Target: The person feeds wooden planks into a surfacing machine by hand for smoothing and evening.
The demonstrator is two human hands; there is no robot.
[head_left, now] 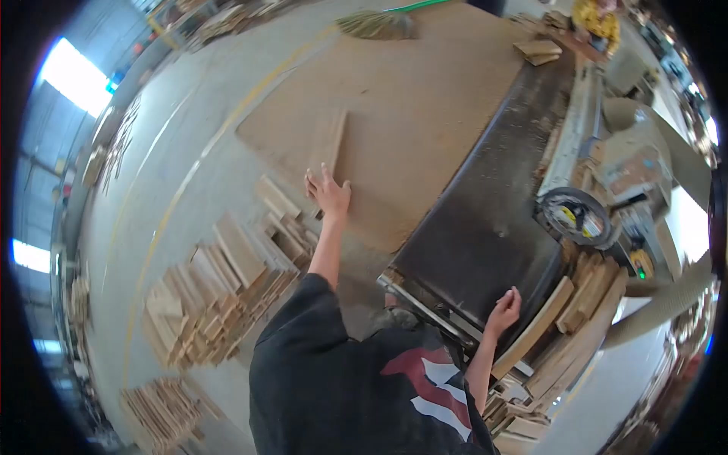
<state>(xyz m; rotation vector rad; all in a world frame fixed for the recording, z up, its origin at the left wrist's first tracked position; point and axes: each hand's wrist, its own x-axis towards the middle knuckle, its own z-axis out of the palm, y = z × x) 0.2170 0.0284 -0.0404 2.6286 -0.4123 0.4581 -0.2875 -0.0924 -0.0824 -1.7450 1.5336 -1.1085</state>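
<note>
My left hand [329,192] is stretched out with its fingers spread, at the near end of a pale wooden board [331,144] on the large brown panel [409,98]. Its fingertips overlap the board's end; whether they press on it I cannot tell. My right hand [506,309] hangs over the near right part of the dark conveyor belt [478,243], fingers curled. Nothing shows clearly in it. Beside it, on the right, curved wooden pieces [538,326] lie along the machine.
Stacks of wood pieces [220,280] stand on the floor at the left, with another pile [163,413] below. A machine with a black wheel [574,218] borders the belt. A broom [375,24] and a person in yellow [595,23] are at the far side.
</note>
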